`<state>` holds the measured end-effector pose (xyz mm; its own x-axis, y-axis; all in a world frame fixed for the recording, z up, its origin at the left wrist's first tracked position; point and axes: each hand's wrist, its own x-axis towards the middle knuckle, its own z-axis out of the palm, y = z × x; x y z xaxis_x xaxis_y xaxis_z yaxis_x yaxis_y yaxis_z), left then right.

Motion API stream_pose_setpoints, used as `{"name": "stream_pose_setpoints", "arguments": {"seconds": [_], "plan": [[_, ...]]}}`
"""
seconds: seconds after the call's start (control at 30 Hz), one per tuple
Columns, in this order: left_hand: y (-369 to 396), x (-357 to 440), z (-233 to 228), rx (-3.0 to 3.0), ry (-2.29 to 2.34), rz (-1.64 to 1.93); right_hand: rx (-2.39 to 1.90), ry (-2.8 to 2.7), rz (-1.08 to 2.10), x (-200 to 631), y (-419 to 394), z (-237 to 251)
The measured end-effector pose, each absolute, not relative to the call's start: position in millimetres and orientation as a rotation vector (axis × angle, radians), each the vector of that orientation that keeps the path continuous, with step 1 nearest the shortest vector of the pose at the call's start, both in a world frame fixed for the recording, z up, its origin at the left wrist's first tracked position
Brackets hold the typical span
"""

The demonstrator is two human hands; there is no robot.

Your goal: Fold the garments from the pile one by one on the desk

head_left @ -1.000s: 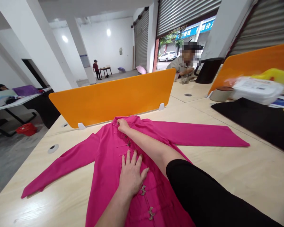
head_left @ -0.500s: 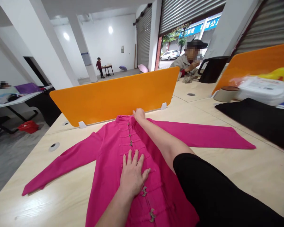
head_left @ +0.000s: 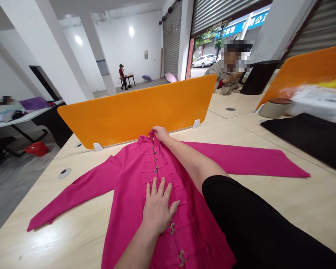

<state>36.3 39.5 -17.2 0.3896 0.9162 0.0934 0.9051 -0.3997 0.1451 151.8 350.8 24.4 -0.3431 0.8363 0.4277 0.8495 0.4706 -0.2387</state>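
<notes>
A magenta jacket [head_left: 126, 194] with a stand-up collar and metal clasps down its front lies spread on the pale wooden table [head_left: 81, 239]. Its sleeves reach out to both sides. My left hand [head_left: 158, 209] rests flat on the jacket's front, fingers spread over the row of clasps. Farther up, my right hand [head_left: 160, 133] pinches the right side of the collar [head_left: 151, 134] and holds it raised. The jacket's hem is out of view, and my right forearm covers part of its right shoulder.
An orange divider [head_left: 137, 112] stands along the table behind the collar. To the right lie a black cloth [head_left: 310, 138], a round container [head_left: 276, 108] and plastic boxes [head_left: 319, 99]. A person [head_left: 229, 71] sits beyond, beside a dark jug [head_left: 259, 78].
My right hand has shifted slightly left and up, lifting the collar edge away from the table. My left hand stays flat in the same place on the jacket.
</notes>
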Motion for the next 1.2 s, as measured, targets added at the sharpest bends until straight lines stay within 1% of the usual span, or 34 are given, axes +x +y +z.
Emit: {"name": "stream_pose_setpoints", "arguments": {"seconds": [0.13, 0.3, 0.4, 0.47, 0.53, 0.63, 0.8, 0.97, 1.03, 1.1, 1.17, 1.2], "plan": [[39, 36, -18, 2.570, 1.679, 0.266, -1.498, -2.212, -0.101, 156, 343, 12], [39, 36, -22, 2.570, 1.707, 0.302, -1.743, -1.977, -0.210, 161, 322, 20], [40, 37, -23, 2.581, 1.703, 0.303, -1.702, -1.956, -0.237, 159, 288, 16], [40, 37, -24, 2.590, 1.710, 0.304, -1.673, -2.093, -0.152, 155, 263, 5], [41, 37, -24, 2.604, 1.723, 0.303, -1.671, -2.276, 0.029, 151, 245, -7], [43, 36, -24, 2.630, 1.750, 0.289, -1.596, -2.448, 0.236, 150, 241, -14], [43, 37, -22, 2.655, 1.824, 0.255, -1.512, -2.521, 0.284, 157, 251, -6], [34, 39, -17, 2.648, 1.901, 0.198, -1.408, -2.578, 0.347, 155, 238, 2], [31, 40, -15, 2.631, 1.937, 0.170, -1.338, -2.570, 0.301, 157, 231, 9], [30, 39, -14, 2.623, 1.956, 0.152, -1.369, -2.425, 0.157, 170, 225, 15], [30, 39, -14, 2.629, 1.954, 0.146, -1.546, -2.198, 0.043, 201, 219, 16], [30, 38, -14, 2.631, 1.950, 0.143, -1.671, -2.104, 0.033, 222, 216, 14]]}}
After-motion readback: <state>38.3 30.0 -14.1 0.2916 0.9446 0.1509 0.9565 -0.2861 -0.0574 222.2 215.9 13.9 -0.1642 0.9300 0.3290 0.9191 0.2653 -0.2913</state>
